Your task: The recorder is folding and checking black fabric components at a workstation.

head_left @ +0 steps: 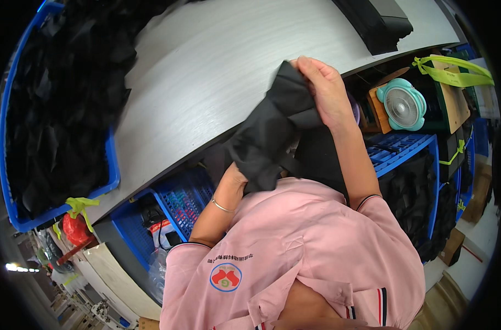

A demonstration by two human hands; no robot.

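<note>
A piece of black fabric (264, 135) is stretched at a slant in front of my body, partly over the table's near edge. My right hand (325, 91) is raised and pinches its upper corner between thumb and fingers. Lower down, my left hand (237, 174) is at the fabric's lower left end. The cloth covers its fingers, so their grip is hidden. Folds and a loose lower part of the cloth drape close to my pink shirt.
On the pale table (201, 71), a blue basket (114, 165) heaped with black fabric pieces stands left. A dark folded stack (380, 25) lies at the far right. Under the table edge are blue crates (176, 206). A small turquoise fan (403, 103) and another blue crate (433, 181) are right.
</note>
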